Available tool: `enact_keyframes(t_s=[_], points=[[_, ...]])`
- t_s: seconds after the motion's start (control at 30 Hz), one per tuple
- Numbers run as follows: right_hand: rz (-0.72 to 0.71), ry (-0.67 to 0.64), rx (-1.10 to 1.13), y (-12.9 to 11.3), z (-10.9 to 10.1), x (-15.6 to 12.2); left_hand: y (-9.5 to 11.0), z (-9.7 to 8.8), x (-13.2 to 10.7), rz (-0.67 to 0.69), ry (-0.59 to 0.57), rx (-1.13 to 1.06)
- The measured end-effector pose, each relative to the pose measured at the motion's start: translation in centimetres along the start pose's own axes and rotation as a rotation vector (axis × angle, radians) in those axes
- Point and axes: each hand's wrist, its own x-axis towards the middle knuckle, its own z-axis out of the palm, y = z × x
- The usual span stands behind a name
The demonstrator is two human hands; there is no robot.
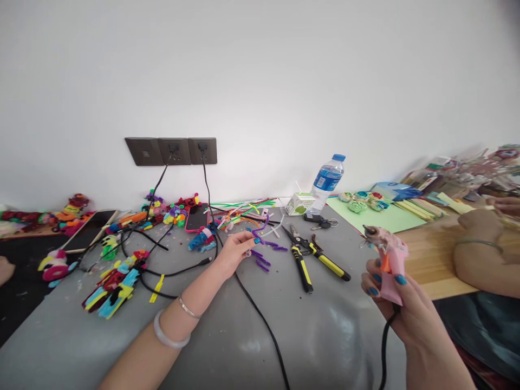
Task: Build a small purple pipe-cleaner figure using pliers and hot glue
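Note:
My left hand (236,253) pinches a bent purple pipe cleaner (266,223) between thumb and fingers, over the grey table (244,341). Just beside those fingertips, several short purple pipe cleaner pieces (262,262) lie on the table. On the right, my right hand (416,309) is wrapped round a pink glue gun (393,260), raised with its dirty nozzle pointing up and left. A black cord (385,344) hangs from its handle. Between my hands lie black-and-yellow pruning shears (303,275), their handles spread apart.
Behind stand a water bottle (328,179) and a drink carton (299,204); keys (324,222) lie nearby. Colourful pipe cleaner figures (117,284), black cables (264,319) and a phone (197,218) occupy the left. Another person's arm (479,254) rests on the wooden table at right.

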Motion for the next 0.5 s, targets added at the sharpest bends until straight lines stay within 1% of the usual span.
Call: enact_keyframes(t_s=[0.1, 0.2, 0.27, 0.37, 0.5], points=[[-0.053, -0.158, -0.054, 0.4, 1.9, -1.1, -0.1, -0.1, 0.0, 0.005, -0.008, -0.004], [-0.060, -0.266, -0.045, 2.4, 3.8, -1.9, -0.1, -0.1, 0.0, 0.008, -0.008, -0.011], [-0.058, -0.276, -0.002, 4.1, 5.2, -2.5, 0.0, -0.1, -0.1, 0.014, -0.003, -0.020], [-0.020, -0.331, -0.007, 6.1, 7.3, -3.4, 0.2, 0.1, -0.2, 0.028, 0.015, -0.038], [-0.016, -0.354, -0.081, 7.6, 9.1, -4.1, 0.4, 0.1, -0.2, 0.061, 0.053, -0.075]])
